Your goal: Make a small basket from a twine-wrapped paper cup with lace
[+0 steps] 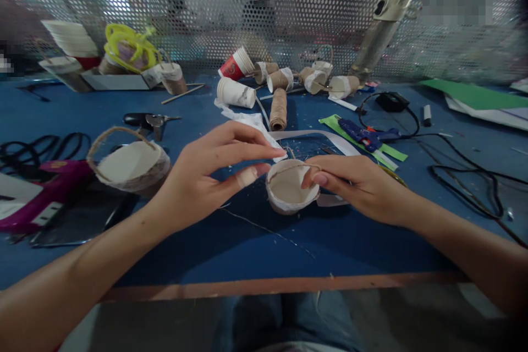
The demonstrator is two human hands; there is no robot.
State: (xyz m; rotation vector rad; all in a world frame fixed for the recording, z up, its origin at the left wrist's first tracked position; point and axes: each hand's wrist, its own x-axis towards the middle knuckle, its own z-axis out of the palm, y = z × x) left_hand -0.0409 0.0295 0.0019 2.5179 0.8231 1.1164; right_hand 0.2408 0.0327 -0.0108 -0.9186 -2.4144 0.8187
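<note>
Over the near middle of the blue table (264,261) is a small paper-cup basket (275,202), its white mouth tilted towards me. A thin twine handle (284,169) crosses its top. My right hand (363,184) pinches the basket's right rim around the handle's end, with fingers reaching inside the mouth. To the left, my left hand (218,162) has its thumb and fingers apart, the tips just short of the rim and handle; nothing shows between them. A larger basket with an arched twine handle (134,165) stands beyond my left wrist.
A magenta glue gun (61,190) lies at the left, and a blue glue gun (367,135) with a black cord at the right. Behind stand a twine spool (279,110), stacked paper cups (237,92) and several small wrapped cups. A perforated metal screen (206,22) closes the back.
</note>
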